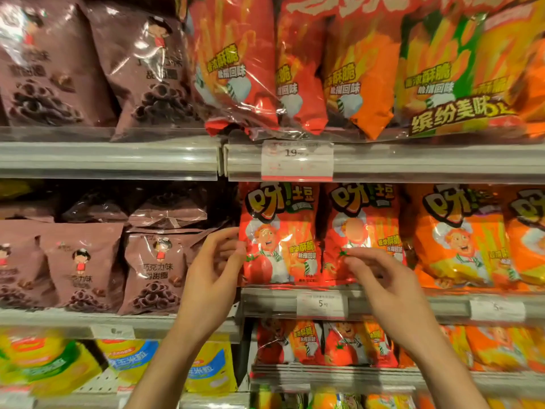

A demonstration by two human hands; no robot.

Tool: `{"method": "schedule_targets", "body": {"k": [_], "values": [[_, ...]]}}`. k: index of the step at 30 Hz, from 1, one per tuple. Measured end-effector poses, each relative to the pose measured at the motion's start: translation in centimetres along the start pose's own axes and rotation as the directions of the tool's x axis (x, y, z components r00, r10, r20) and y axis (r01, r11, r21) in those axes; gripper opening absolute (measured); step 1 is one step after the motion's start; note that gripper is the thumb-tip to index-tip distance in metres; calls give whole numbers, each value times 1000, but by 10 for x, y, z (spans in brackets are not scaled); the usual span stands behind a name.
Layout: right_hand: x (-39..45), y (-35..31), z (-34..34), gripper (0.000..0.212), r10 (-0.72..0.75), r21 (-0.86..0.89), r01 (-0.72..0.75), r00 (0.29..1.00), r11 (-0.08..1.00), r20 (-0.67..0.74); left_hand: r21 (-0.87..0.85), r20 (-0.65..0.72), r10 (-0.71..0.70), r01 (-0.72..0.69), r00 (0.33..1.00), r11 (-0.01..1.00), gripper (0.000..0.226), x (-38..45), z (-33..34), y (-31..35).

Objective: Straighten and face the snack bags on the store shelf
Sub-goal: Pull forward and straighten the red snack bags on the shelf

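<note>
Single head-worn view, close up, facing the store shelf straight on, tilted slightly down

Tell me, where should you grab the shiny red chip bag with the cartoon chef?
Probably by its two side edges, coming straight from the front. The red chef bag stands upright facing out, its left edge free beside the left hand, its flat front too slippery to pinch.
</note>
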State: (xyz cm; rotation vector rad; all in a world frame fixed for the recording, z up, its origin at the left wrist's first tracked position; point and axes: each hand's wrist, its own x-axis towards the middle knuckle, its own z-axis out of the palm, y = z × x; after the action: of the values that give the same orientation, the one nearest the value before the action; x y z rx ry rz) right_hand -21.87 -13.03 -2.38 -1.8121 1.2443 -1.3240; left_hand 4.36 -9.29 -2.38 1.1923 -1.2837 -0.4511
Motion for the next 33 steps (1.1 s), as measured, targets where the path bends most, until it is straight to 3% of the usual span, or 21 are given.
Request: {"method": "schedule_targets", "body": {"k": [4,6,9,13,17,21,28,33], "values": [[24,-19,37,29,-24,-26,25,998,999,52,123,38,42,-46,998,991,36,18,1,-16],[40,-28,54,46,6,-27,-3,995,1000,99,161,58,-9,-1,998,987,51,32,8,-24],[58,-40,74,73,98,-71,-89,986,994,136,163,122,-91,70,988,984,62,50,19,-28],[66,-44,87,86,239,-63,-231,955,971,178,142,181,-132,107,975,984,59,58,28,-29],[65,-36,92,88,204,-28,-202,970,979,131,126,184,-110,88,977,988,65,55,31,-34],[65,-32,92,83,144,-120,-133,986,984,82,122,159,-71,52,985,991,60,50,30,-31],[62,-26,89,81,92,-148,-83,994,986,61,234,120,-58,28,991,972,54,42,31,-24],[64,-28,87,65,-9,-166,17,999,986,48,245,72,-30,11,997,969,54,59,32,-17]]}}
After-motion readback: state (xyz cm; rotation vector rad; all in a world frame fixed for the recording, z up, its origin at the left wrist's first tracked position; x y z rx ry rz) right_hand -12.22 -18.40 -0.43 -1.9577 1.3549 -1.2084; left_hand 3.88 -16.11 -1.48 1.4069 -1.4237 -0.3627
